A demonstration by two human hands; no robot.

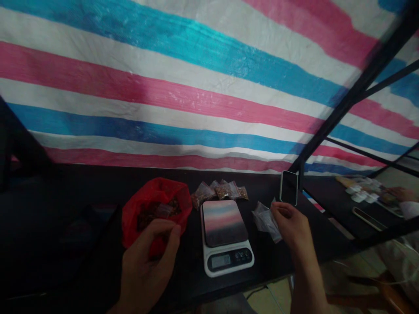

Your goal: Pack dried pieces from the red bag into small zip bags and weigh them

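Observation:
My left hand is in front of a red plastic bag, its thumb and index finger curled together with nothing visible in them. Inside the bag are small brown pieces and a clear plastic piece. At the right, my right hand pinches a clear zip bag at the edge of a small pile of flat clear zip bags. Between my hands stands a white kitchen scale with a bare steel plate; its display is lit but too blurred to read. Behind it lie several filled zip bags of brown pieces.
A phone stands against the black frame post behind my right hand. Striped plastic sheeting hangs behind the black table. At the far right, another person's hand is near white containers and a second phone.

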